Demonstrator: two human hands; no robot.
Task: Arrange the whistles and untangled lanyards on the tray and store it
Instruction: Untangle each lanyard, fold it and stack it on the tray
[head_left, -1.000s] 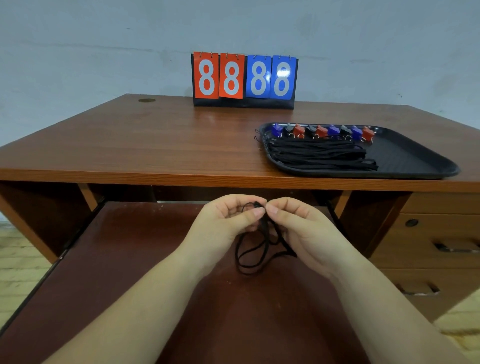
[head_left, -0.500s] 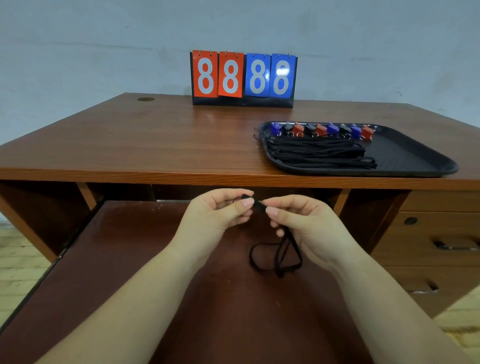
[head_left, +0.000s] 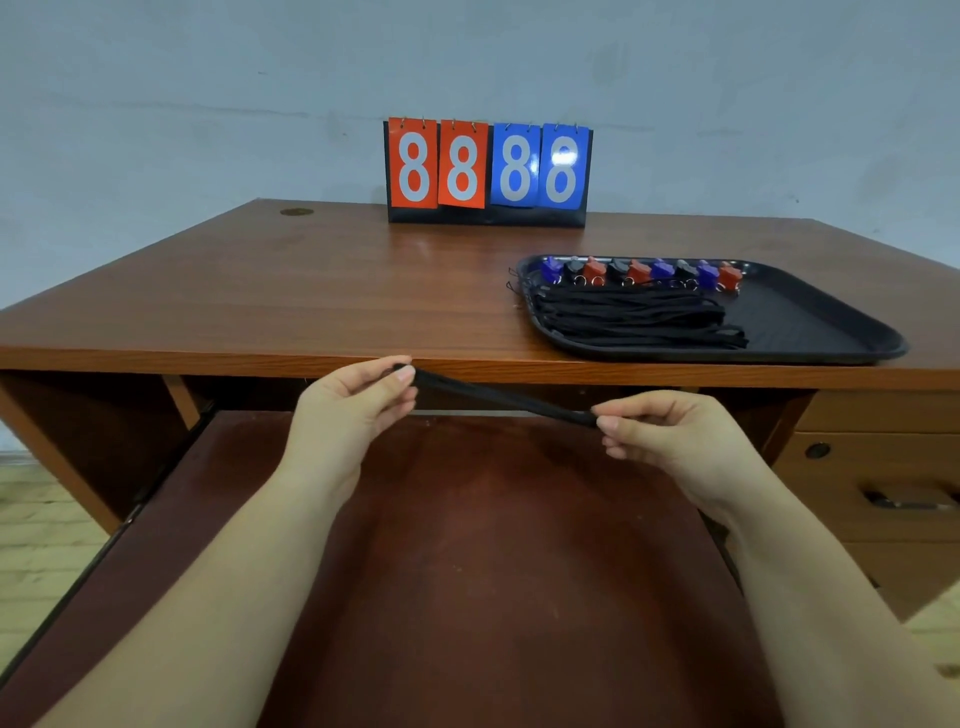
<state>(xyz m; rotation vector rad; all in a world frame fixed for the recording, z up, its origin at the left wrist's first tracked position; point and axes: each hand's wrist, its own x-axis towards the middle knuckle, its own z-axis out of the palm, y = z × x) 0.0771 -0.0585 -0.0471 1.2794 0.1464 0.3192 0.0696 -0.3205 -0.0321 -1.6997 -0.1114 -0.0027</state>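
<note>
your left hand (head_left: 358, 400) pinches one end of a black lanyard (head_left: 498, 397) between thumb and forefinger, just under the front edge of the tabletop (head_left: 291, 291). your right hand (head_left: 675, 436) pinches the other end, lower and to the right. the lanyard runs taut and straight between them, sloping down toward the right hand, hanging free above the pull-out shelf (head_left: 467, 545) and touching nothing else.

the black tray (head_left: 831, 322) sits on the right side of the tabletop, its near rim close to the tabletop's front edge. a row of whistles (head_left: 641, 271), blue, black and red, lines the tray's far side, each with a small metal ring. a bundle of straightened lanyards (head_left: 634, 322) lies across the tray's left half, in front of the whistles, with a few thin loops spilling over the left rim. the tray's right half is bare.

the left and middle of the tabletop are bare wood, with a round cable port (head_left: 296, 212) near the far left corner. a flip scoreboard (head_left: 488, 171) reading 8 8 8 8, two red cards and two blue, stands at the far edge against a pale wall (head_left: 208, 104).

the pull-out shelf is a dark reddish board extended toward you beneath both forearms. to its right are drawer fronts (head_left: 883, 467) with a lock and a recessed handle. pale flooring (head_left: 41, 540) shows at the left.
</note>
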